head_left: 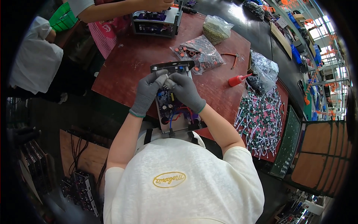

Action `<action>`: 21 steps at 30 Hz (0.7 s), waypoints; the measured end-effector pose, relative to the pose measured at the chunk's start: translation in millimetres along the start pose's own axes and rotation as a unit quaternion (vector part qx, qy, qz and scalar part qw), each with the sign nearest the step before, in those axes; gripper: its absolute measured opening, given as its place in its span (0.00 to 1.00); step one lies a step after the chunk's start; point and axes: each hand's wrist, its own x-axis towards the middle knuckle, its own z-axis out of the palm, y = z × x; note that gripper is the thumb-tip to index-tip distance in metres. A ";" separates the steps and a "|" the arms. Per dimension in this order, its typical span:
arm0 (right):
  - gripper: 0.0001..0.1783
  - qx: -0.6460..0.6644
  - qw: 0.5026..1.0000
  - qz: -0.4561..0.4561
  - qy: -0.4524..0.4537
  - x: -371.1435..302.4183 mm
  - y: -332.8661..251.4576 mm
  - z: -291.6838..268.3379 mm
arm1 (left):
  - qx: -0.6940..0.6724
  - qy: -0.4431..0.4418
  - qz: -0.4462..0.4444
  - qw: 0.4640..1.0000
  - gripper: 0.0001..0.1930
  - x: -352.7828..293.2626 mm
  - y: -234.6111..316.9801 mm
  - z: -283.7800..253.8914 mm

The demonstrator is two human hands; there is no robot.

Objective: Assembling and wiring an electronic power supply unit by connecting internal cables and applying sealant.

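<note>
An electronic unit (pixel 169 106) with a purple circuit board, a black front panel and red and blue wires lies at the near edge of the reddish-brown table (pixel 220 100). Over its far half, my left hand (pixel 146 92) and my right hand (pixel 186 92), both in grey gloves with pale fingertips, meet just behind the front panel. The fingers of each are bent and pinched together, touching or nearly touching the other hand's. Whatever sits between the fingertips is hidden or too small to name. The gloves cover part of the board beneath them.
Beyond the unit lie a clear bag of orange-and-black parts (pixel 203 54), a bag of greenish bits (pixel 216 33) and orange-handled pliers (pixel 235 59). Right of them are a red squeeze bottle (pixel 235 81) and heaped white cables (pixel 259 123). A co-worker's hand (pixel 158 4) is above another unit (pixel 156 27).
</note>
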 end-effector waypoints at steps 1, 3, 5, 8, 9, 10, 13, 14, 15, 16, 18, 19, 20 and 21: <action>0.10 0.000 1.000 0.001 0.002 0.2 2.6 -0.3 | -0.021 0.001 0.009 1.000 0.14 0.2 -0.4 0.8; 0.10 0.022 0.999 0.004 -0.030 2.2 9.0 -0.3 | -0.076 -0.043 -0.015 0.996 0.15 8.3 -3.6 -17.2; 0.10 0.047 0.998 0.010 -0.034 1.2 13.6 -1.8 | -0.131 -0.087 -0.038 0.987 0.15 12.3 -5.1 -24.4; 0.11 0.057 0.997 -0.032 -0.041 2.8 17.1 -0.1 | -0.085 -0.065 -0.033 0.994 0.13 12.1 0.0 -20.7; 0.11 0.041 0.995 -0.079 -0.042 3.4 16.6 0.7 | 0.005 -0.068 -0.003 0.998 0.12 11.7 5.5 -17.2; 0.11 0.041 0.995 -0.078 -0.040 1.3 15.1 1.8 | 0.095 -0.071 0.027 0.993 0.11 11.7 8.4 -15.4; 0.11 -0.116 0.992 -0.052 0.016 -2.6 -5.0 0.3 | 0.062 -0.047 0.002 0.997 0.10 16.0 4.6 -17.5; 0.10 -0.173 0.976 -0.117 0.057 -3.5 -11.9 -1.9 | 0.061 -0.048 0.002 0.997 0.10 16.4 7.5 -16.1; 0.08 -0.228 0.952 -0.181 0.098 -4.3 -15.1 -3.0 | 0.060 -0.034 -0.026 0.997 0.09 16.5 13.0 -14.0; 0.08 -0.230 0.951 -0.180 0.098 -4.1 -15.1 -2.5 | 0.058 -0.019 -0.055 0.997 0.08 16.2 15.7 -12.5; 0.07 -0.251 0.932 -0.228 0.126 -1.4 -14.2 -0.6 | 0.037 -0.022 -0.064 0.997 0.08 16.5 14.9 -11.0; 0.07 -0.252 0.932 -0.228 0.127 -1.7 -11.7 0.2 | 0.016 -0.024 -0.074 0.997 0.09 16.4 14.7 -10.3; 0.07 -0.249 0.934 -0.218 0.133 -1.7 -8.9 1.6 | 0.016 -0.023 -0.074 0.997 0.09 15.9 15.7 -7.8; 0.07 -0.246 0.936 -0.208 0.139 -1.7 -7.0 2.5 | 0.017 -0.018 -0.068 0.997 0.09 15.1 17.6 -3.4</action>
